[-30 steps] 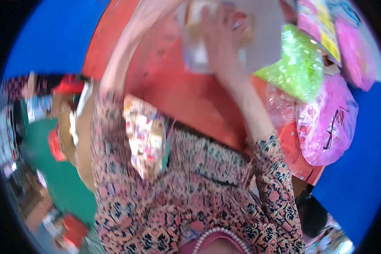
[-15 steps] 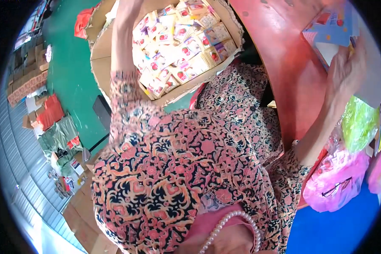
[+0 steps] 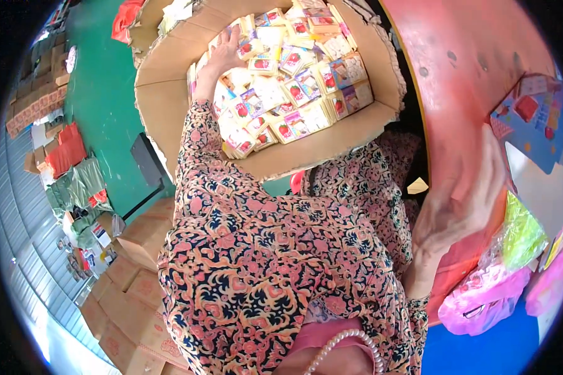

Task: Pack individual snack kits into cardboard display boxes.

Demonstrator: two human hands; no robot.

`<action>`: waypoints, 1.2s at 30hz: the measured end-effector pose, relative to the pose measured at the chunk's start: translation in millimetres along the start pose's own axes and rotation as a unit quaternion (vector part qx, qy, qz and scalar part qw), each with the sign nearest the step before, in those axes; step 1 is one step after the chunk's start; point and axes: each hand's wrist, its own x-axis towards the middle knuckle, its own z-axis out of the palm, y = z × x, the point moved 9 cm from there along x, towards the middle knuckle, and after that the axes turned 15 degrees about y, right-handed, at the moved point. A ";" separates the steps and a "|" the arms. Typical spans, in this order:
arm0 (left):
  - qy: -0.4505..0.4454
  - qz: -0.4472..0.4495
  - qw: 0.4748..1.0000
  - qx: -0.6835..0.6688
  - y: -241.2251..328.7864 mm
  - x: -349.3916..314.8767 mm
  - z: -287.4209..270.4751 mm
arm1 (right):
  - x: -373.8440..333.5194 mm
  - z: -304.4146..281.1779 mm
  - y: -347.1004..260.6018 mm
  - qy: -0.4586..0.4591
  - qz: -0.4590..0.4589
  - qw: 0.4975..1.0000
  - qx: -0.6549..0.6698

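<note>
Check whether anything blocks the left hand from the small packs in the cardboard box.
Nothing visible does. The left hand is inside the open cardboard box, over the small packs, with no flap between; whether it touches them is unclear.

A ragged brown cardboard box walls in cream strawberry-printed packets, open above; glossy red tabletop lies free alongside.

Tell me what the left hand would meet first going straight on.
Likely the packs just past the left hand, then the box's far wall. Depth is unclear: if held above the pile, it may meet that wall first.
</note>
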 end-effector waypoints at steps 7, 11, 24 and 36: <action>0.040 0.006 0.991 -0.130 9.1 -7.5 -33.1 | -23.9 24.4 -17.4 -0.112 -0.031 0.989 0.090; 0.096 0.039 0.991 -0.088 7.0 2.8 -35.3 | -32.1 34.6 -26.5 -0.178 -0.058 0.975 0.119; 0.198 -0.045 0.979 -0.021 6.5 -7.9 -75.9 | -50.2 59.6 -24.0 -0.257 -0.013 0.950 0.176; 0.235 0.289 0.909 -0.186 256.3 -108.0 -217.0 | -83.2 146.8 -7.7 -0.243 0.614 0.327 0.676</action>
